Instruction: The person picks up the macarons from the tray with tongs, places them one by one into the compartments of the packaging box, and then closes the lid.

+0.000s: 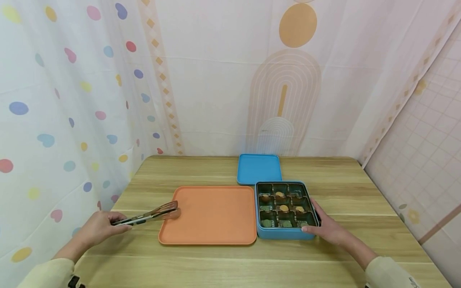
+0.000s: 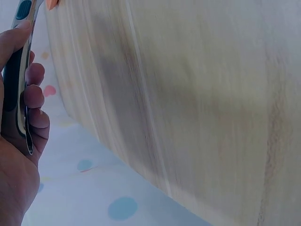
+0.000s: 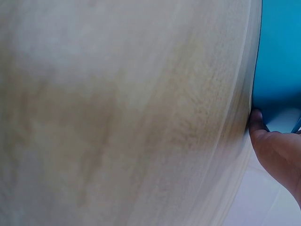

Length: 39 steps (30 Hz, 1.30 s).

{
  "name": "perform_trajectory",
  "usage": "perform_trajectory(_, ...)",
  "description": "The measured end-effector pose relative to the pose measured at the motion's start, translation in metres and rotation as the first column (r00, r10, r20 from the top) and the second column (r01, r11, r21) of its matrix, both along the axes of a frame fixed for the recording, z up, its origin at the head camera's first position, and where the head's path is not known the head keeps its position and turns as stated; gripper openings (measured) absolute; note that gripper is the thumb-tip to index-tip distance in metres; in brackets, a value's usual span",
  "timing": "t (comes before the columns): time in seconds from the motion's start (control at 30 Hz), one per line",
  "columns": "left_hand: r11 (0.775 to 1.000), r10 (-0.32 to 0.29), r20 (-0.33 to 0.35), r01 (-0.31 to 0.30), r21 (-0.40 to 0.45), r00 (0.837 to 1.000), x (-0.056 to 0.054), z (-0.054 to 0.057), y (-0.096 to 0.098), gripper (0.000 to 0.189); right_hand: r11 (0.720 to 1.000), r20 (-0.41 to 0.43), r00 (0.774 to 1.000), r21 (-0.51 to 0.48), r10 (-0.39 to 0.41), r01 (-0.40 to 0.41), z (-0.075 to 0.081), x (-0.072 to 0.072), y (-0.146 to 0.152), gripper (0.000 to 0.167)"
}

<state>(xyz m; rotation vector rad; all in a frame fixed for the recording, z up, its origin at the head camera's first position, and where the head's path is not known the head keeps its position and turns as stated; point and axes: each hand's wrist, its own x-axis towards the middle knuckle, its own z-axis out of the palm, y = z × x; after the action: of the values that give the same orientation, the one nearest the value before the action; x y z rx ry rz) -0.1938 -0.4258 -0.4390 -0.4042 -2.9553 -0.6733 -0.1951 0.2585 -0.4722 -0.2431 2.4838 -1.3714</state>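
Observation:
My left hand (image 1: 99, 229) holds a pair of tongs (image 1: 140, 219) by the handle. The brownish tong tips extend over the left edge of the orange tray (image 1: 212, 216). In the left wrist view, the thumb lies along the dark and metal handle, with the fingers curled beneath it. To the right of the tray is a square blue box (image 1: 286, 233) with a divided brown insert. Several compartments contain round yellow-orange pieces (image 1: 284, 208) or green pieces (image 1: 267, 223). My right hand (image 1: 329, 228) grips the box's right side, thumb at the near corner; its other fingers are partly hidden.
A flat blue lid-like tray (image 1: 259, 169) lies behind the box, near the table's back edge. The wood-grain table (image 1: 230, 264) is bordered by a dotted curtain (image 1: 86, 120) on the left and a patterned curtain (image 1: 216, 100) behind.

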Motion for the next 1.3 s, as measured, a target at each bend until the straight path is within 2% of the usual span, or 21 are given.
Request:
perform_trajectory(0.27, 0.999, 0.036, 0.049, -0.037, 0.009, 0.998, -0.004, 0.006, 0.010, 0.020, 1.000, 0.000, 1.000, 0.010, 0.004, -0.004, 0.001, 0.000, 0.000, 0.110)
perform_trajectory(0.37, 0.999, 0.041, 0.061, -0.043, 0.023, 0.997, -0.008, 0.006, 0.015, 0.021, 1.000, 0.000, 1.000, -0.003, 0.002, -0.002, 0.001, 0.000, 0.000, 0.109)
perform_trajectory(0.57, 0.999, 0.021, 0.043, -0.022, 0.032, 0.999, -0.020, 0.004, 0.031, 0.021, 1.000, -0.006, 1.000, -0.011, -0.003, 0.003, 0.001, 0.000, -0.001, 0.110)
perform_trajectory(0.7, 0.999, 0.010, 0.049, -0.012, 0.040, 0.999, -0.029, 0.006, 0.046, 0.022, 1.000, -0.018, 1.000, -0.006, -0.001, 0.001, 0.002, 0.001, -0.002, 0.109)
perform_trajectory(1.03, 0.991, -0.028, 0.091, 0.016, 0.129, 0.995, -0.054, 0.008, 0.090, 0.020, 1.000, -0.037, 0.999, 0.013, 0.003, -0.002, 0.002, 0.000, -0.001, 0.109)
perform_trajectory(1.3, 0.990, -0.071, 0.113, 0.056, 0.131, 0.991, -0.079, 0.013, 0.132, 0.027, 1.000, -0.040, 0.999, -0.005, 0.005, -0.005, 0.002, 0.000, -0.001, 0.108)
